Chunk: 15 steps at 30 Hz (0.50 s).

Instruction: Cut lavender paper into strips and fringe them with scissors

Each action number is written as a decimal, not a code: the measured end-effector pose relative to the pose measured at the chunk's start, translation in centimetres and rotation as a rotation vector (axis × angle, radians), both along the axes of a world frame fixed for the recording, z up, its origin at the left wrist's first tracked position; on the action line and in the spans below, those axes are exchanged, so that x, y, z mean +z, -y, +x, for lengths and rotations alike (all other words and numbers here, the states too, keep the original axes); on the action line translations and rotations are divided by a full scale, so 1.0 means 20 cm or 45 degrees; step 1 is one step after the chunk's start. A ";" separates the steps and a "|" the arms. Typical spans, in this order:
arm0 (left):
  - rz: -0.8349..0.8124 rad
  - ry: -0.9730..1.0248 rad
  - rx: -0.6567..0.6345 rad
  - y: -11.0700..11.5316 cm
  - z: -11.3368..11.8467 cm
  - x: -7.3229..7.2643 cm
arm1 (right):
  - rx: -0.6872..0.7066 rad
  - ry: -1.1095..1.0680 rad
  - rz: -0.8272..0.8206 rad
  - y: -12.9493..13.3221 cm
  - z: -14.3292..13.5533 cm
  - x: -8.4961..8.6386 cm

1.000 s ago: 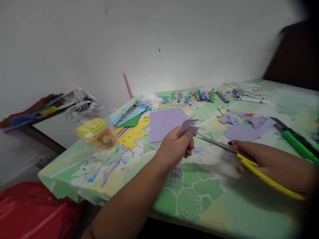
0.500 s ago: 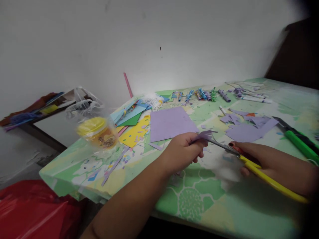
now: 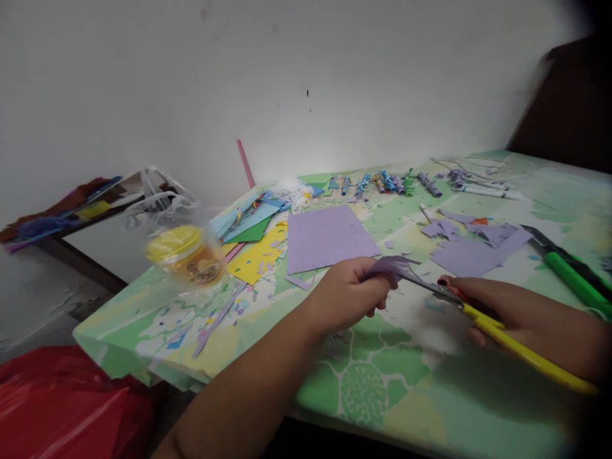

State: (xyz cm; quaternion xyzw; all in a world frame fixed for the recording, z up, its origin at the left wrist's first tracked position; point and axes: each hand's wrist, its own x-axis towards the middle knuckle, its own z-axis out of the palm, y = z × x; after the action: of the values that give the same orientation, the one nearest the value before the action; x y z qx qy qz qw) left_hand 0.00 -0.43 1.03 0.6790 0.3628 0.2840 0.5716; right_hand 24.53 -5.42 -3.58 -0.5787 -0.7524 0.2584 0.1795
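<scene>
My left hand (image 3: 356, 290) is closed on a small purple paper strip (image 3: 389, 264), whose right end is cut into thin fringes. Yellow-handled scissors (image 3: 497, 328) are gripped in my right hand (image 3: 526, 315), their blades pointing left to the fringed end. The blade tips meet the paper close to my left fingertips; how far they stand apart is hard to see. Just beyond my left hand lies a square sheet of purple paper (image 3: 329, 239). Purple paper offcuts (image 3: 473, 252) lie beyond my right hand.
A green-handled cutter (image 3: 574, 274) lies at the right. Fringed paper rolls (image 3: 387, 182) line the table's back, near white string (image 3: 294, 191). Coloured sheets (image 3: 255, 258) and a yellow-lidded tub (image 3: 186, 252) in plastic are at the left. A red bag (image 3: 71, 401) sits below the table's edge.
The scissors and my right hand have shifted very slightly right. The fringed strip has turned a little in my left hand, its cut strands lying differently against the blades.
</scene>
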 end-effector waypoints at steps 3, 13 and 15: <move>-0.015 0.008 -0.017 0.01 0.00 0.01 | 0.104 0.011 -0.168 0.00 -0.01 0.02; -0.153 0.100 -0.051 0.01 0.00 0.02 | 0.040 0.023 -0.099 -0.02 -0.04 0.04; -0.188 0.101 -0.064 0.00 0.00 0.02 | 0.002 0.027 -0.054 -0.02 -0.04 0.03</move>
State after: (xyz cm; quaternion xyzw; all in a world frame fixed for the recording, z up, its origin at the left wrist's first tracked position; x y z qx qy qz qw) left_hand -0.07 -0.52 1.45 0.6321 0.3428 0.2687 0.6409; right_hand 23.79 -5.04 -2.93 -0.5845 -0.7491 0.2684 0.1589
